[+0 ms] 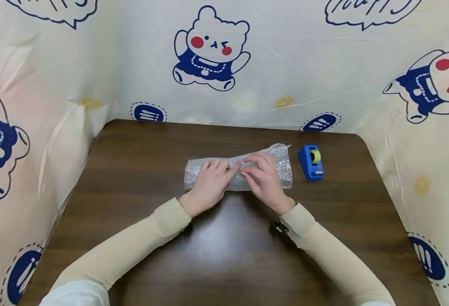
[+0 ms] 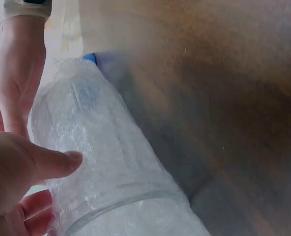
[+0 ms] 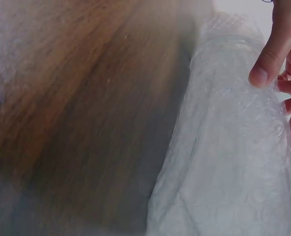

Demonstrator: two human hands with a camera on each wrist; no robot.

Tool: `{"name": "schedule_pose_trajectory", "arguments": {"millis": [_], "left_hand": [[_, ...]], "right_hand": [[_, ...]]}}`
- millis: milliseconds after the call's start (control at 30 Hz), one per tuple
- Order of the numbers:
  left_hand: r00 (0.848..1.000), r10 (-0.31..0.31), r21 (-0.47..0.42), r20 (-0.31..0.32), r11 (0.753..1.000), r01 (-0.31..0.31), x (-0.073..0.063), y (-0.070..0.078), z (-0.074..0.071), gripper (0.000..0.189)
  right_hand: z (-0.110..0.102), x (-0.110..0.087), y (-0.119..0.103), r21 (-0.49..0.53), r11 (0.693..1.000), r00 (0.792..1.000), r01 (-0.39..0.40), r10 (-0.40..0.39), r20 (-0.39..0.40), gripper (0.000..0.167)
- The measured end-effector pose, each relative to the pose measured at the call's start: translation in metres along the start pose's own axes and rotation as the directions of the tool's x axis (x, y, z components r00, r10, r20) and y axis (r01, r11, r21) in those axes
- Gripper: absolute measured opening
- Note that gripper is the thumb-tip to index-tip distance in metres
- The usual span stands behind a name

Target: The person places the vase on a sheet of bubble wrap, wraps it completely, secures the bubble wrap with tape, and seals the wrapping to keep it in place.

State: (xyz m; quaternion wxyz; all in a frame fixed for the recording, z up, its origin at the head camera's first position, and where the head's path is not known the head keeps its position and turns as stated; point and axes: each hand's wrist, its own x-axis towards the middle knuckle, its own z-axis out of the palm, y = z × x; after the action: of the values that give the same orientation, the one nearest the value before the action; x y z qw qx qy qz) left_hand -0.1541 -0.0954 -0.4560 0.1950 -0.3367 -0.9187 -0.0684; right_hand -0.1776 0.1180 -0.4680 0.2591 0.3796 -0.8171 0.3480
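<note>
A long bundle of clear bubble wrap [image 1: 283,170] lies across the table, its far right corner sticking up. In the head view my left hand [image 1: 210,182] holds its middle. The left wrist view shows the left thumb [image 2: 62,164] on top of the wrap and the other fingers behind its far side. My right hand [image 1: 264,178] is over the bundle's right half, fingers bent, thumb and forefinger tips close together beside the left thumb. Whether anything is between those tips cannot be made out. What lies inside the wrap is also unclear.
A blue tape dispenser [image 1: 310,163] with a yellowish roll stands just right of the bundle on the brown wooden table [image 1: 144,144]. Printed cloth [image 1: 278,55] with cartoon bears hangs behind the table and along both sides.
</note>
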Motion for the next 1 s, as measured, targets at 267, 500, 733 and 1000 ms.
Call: {"name": "schedule_pose_trajectory", "arguments": {"millis": [267,500,733,1000], "left_hand": [[0.998,-0.011,-0.034,0.067,0.999,0.014,0.005,-0.001,-0.003,0.057],[0.991,-0.05,-0.106,0.125,0.992,0.063,0.007,-0.003,-0.006,0.061],[0.99,-0.058,-0.178,0.132,0.981,0.081,0.006,-0.009,-0.006,0.062],[0.987,-0.036,-0.187,0.158,0.98,0.066,0.011,-0.013,-0.009,0.064]], "right_hand": [[0.002,-0.004,0.004,0.056,0.998,1.0,0.001,-0.001,0.006,0.006],[0.003,-0.005,0.005,0.06,0.998,1.0,0.019,-0.019,-0.004,0.004],[0.002,-0.009,0.01,0.029,0.996,0.995,0.089,-0.09,0.037,0.006],[-0.008,-0.017,0.023,0.009,0.983,0.972,0.181,-0.18,0.151,0.008]]}}
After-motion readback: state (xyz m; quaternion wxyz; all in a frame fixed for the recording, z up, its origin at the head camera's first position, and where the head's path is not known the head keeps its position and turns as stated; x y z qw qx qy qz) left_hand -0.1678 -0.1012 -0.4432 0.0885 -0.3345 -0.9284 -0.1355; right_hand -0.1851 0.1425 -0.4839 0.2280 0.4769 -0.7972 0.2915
